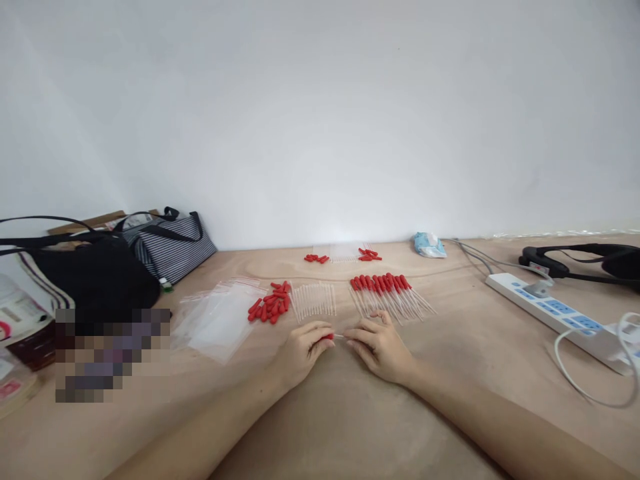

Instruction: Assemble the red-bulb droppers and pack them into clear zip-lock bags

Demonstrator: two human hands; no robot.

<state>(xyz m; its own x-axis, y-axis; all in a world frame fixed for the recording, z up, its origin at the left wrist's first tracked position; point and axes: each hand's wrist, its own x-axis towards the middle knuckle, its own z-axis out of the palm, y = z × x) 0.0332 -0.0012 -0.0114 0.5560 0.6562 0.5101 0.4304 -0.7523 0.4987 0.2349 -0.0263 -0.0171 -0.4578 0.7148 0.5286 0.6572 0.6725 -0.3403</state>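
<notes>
At the near middle of the table (310,427), between both hands: one red cap (329,337) and a thin pale stick (339,336), end to end. Long axis runs left to right, about level with the table edge at the wall; cap end points left, stick end points right. Left hand (306,347) nearly closed, thumb and fingers pinching cap. Right hand (380,348) also nearly closed at the fingertips, pinching stick, index side raised a bit. How deep stick sits in cap: can't tell, fingers cover it. Beyond left hand, loose caps (273,303) in a heap, pointing every way. Just right of those, bare sticks (315,300) side by side, long axes running roughly toward the wall (320,120). Beyond right hand, capped sticks (393,293) in a fanned row, red ends toward the wall, shafts slanting nearward and right. Clear bags (225,323) lie overlapping left of the heap. Power strip (557,313) far right, slanting.
</notes>
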